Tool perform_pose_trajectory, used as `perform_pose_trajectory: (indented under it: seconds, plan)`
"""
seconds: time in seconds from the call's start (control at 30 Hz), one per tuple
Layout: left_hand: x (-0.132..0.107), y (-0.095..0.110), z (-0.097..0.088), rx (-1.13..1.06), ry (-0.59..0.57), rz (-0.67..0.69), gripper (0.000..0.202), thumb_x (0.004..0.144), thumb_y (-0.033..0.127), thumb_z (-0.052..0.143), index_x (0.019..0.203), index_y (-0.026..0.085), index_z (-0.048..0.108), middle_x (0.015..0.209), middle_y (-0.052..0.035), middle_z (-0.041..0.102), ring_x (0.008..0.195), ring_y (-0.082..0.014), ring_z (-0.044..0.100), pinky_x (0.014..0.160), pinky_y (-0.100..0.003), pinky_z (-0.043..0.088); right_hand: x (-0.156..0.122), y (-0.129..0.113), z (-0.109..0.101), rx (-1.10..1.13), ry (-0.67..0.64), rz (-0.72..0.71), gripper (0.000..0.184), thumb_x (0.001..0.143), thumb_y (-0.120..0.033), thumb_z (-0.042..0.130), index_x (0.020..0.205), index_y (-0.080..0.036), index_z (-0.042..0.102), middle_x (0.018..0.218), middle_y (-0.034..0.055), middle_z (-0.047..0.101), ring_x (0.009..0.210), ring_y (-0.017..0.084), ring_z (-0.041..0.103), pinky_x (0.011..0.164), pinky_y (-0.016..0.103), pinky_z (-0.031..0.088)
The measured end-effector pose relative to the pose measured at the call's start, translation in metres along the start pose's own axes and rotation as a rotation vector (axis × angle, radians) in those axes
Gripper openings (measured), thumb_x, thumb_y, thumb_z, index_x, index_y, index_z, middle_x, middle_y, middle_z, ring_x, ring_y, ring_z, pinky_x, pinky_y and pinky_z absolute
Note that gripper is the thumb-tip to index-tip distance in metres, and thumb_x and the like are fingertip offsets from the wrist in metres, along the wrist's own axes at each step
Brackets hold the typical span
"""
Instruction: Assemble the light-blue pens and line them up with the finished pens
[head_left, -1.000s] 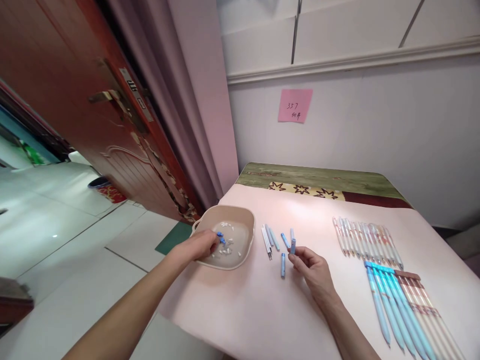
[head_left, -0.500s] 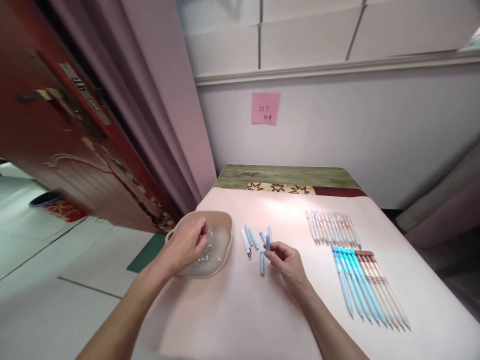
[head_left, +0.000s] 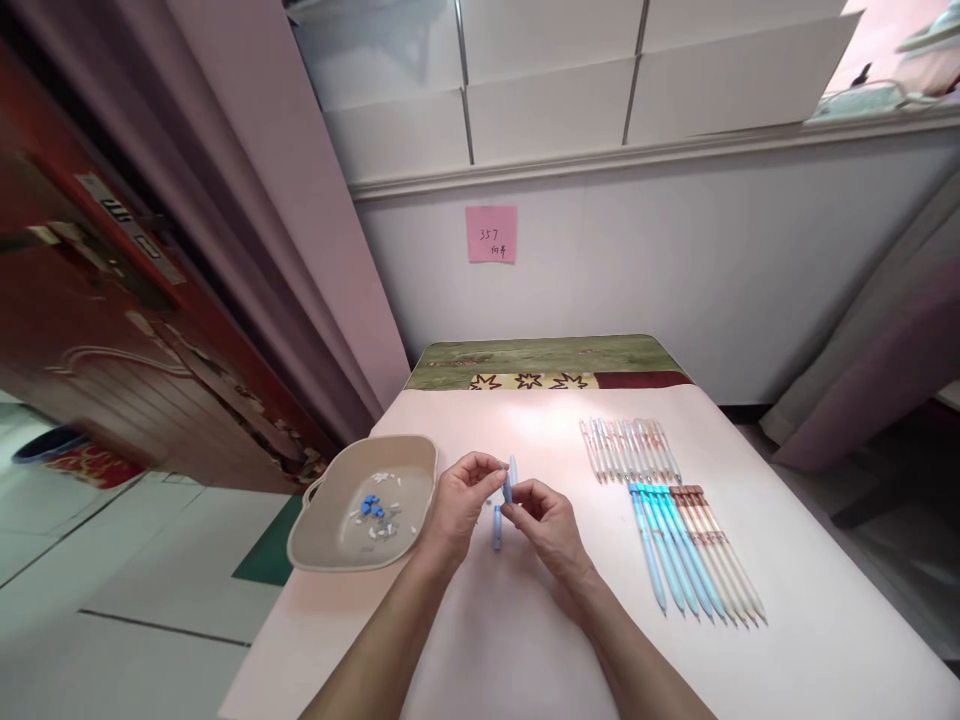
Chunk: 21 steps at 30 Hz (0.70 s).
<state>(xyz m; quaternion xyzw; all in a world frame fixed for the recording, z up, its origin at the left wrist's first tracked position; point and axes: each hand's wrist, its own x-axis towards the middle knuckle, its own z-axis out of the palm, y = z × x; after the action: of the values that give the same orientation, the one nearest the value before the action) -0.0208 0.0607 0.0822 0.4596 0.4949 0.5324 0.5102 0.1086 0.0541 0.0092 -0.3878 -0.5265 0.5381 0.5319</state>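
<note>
My right hand (head_left: 546, 520) pinches a short blue pen barrel (head_left: 508, 487) upright over the pink table (head_left: 525, 640). My left hand (head_left: 459, 498) is closed in a pinch right beside the barrel's top; what its fingertips hold is too small to make out. Another blue pen piece (head_left: 496, 528) lies on the table just below both hands. A beige tray (head_left: 330, 535) with small blue and white parts (head_left: 373, 508) sits to the left of my left hand.
Rows of assembled pens lie to the right: pale patterned ones (head_left: 628, 448), blue ones (head_left: 664, 545) and brown-capped ones (head_left: 716, 555). A pink note (head_left: 491, 234) hangs on the wall. A red door (head_left: 90, 330) stands open at left. The table's left edge runs close to the tray.
My left hand left the tray and came to the blue barrel in my right hand. The view swung right, and both hands now meet at the table's middle.
</note>
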Motion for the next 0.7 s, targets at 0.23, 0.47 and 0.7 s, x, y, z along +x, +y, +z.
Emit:
perform_pose_trajectory:
  seconds: [0.23,0.47,0.7]
  plan:
    - [-0.002,-0.002,0.005,-0.059,-0.045,-0.048,0.015,0.069,0.025,0.073,0.076,0.017,0.063,0.084,-0.0037,0.069,0.079,-0.0145,0.06,0.077,-0.027,0.045,-0.003,-0.013,0.001,-0.084,0.049,-0.048,0.012,0.075,-0.028,0.068,0.081,-0.018,0.067,0.071,0.0,0.065,0.053,0.01,0.047,0.053,0.023,0.04]
    - [-0.007,0.001,0.008,-0.202,-0.03,-0.069,0.016,0.068,0.022,0.072,0.075,0.016,0.059,0.082,-0.0034,0.069,0.072,-0.0126,0.061,0.076,-0.027,0.047,-0.006,-0.021,-0.001,-0.179,0.102,-0.131,0.01,0.076,-0.028,0.066,0.08,-0.018,0.068,0.067,-0.001,0.064,0.05,0.009,0.046,0.05,0.022,0.039]
    - [-0.011,-0.003,0.007,-0.344,0.08,-0.077,0.016,0.071,0.022,0.064,0.077,0.018,0.05,0.073,0.0003,0.065,0.068,-0.0123,0.061,0.071,-0.028,0.05,-0.007,-0.021,0.0,-0.24,0.113,-0.178,0.01,0.076,-0.027,0.065,0.079,-0.019,0.068,0.063,-0.0019,0.059,0.049,0.009,0.043,0.047,0.022,0.037]
